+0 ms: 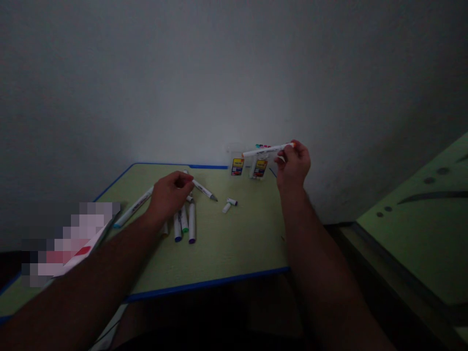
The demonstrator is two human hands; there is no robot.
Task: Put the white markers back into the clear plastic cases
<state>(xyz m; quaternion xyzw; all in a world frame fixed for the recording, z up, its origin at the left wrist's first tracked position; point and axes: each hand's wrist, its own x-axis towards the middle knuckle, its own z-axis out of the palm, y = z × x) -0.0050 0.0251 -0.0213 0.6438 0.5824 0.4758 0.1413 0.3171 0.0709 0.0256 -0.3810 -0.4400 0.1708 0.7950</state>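
**Head view**

1. Right hand (292, 165): raised over the far right corner of the table, with the fingers closed round one end of the orange-capped marker (268, 150).
2. Orange-capped marker: slim white barrel with dark print along its side. The orange cap is at the gripped end. It is held almost level in the air, the free end pointing left and a little lower, just in front of the clear tubs and clear of the tabletop.
3. Left hand (170, 196): palm down on the table with the fingers curled, lying over the grey-tipped marker (204, 189). A small spot of red shows at the fingertips. Whether the hand grips the marker or only rests on it cannot be told.
4. Grey-tipped marker: white barrel, uncapped, lying slantwise with the grey tip pointing right and toward the near edge.
5. Three markers side by side just below the left hand, their coloured ends toward the person:
   - blue-ended marker (177, 229)
   - green-ended marker (185, 222)
   - purple-ended marker (192, 226)
6. Teal-ended marker (132, 208): lies alone, slantwise, to the left of the left hand.
7. Two loose white caps (229, 204): lie close together on the bare top, between the two hands.
8. Two clear tubs (237, 163): stand at the back edge against the wall, each with a yellow label. Coloured marker ends stick out of the right-hand one.
9. Table (237, 243): pale green top with blue edging.
10. White sheet (87, 246): lies at the left edge, partly blurred.
11. Second green table (420, 219): stands apart on the right.
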